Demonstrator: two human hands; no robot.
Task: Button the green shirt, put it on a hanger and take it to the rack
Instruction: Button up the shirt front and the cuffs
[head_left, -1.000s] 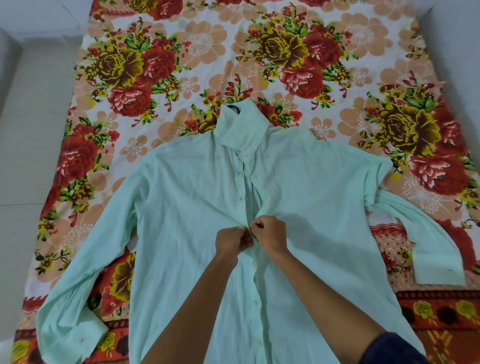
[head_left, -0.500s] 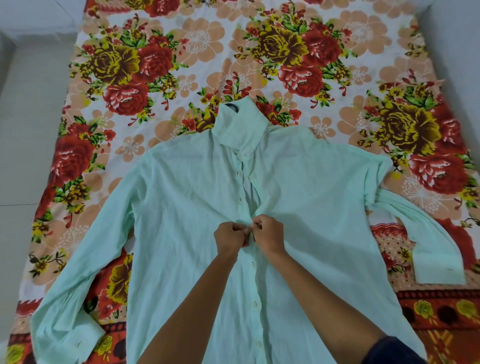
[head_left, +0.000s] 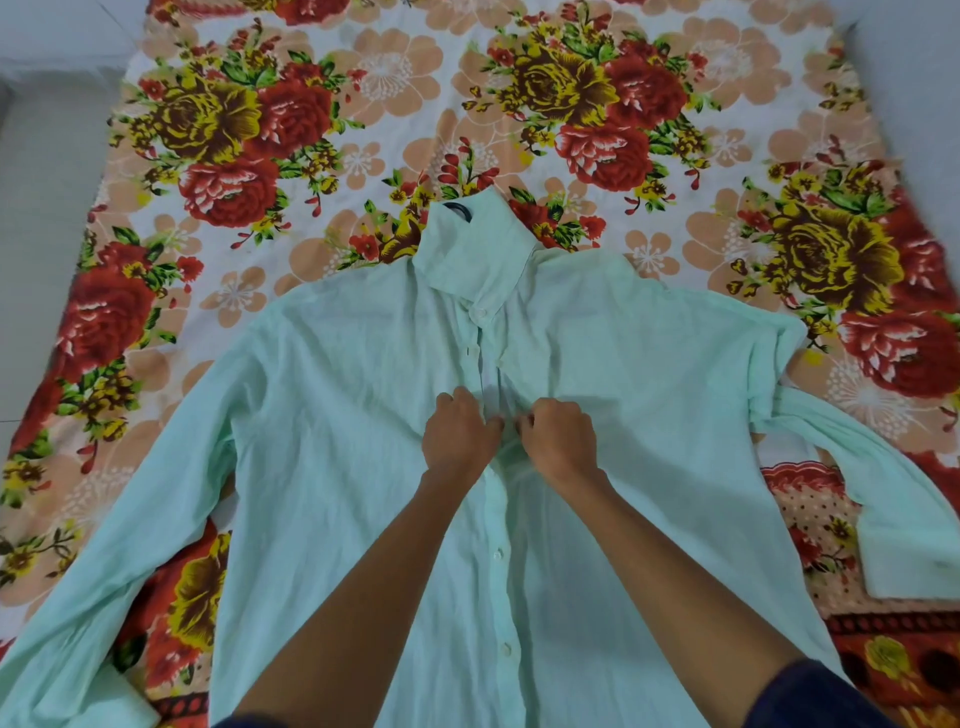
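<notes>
now we see the pale mint-green long-sleeved cotton shirt (head_left: 332, 467) spread front-up on a floral bedsheet with red and yellow roses (head_left: 363, 104), its collar toward twelve o'clock and its hem running off the frame at six. our left hand (head_left: 457, 436) and right hand (head_left: 558, 441) meet at the centre of the shirt's button strip, knuckles up, each with curled fingers pinching the fabric edge there. small white buttons (head_left: 497, 553) show fastened along the strip toward six o'clock, and one sits at the collar. one sleeve stretches to seven o'clock; the other folds back at three o'clock.
</notes>
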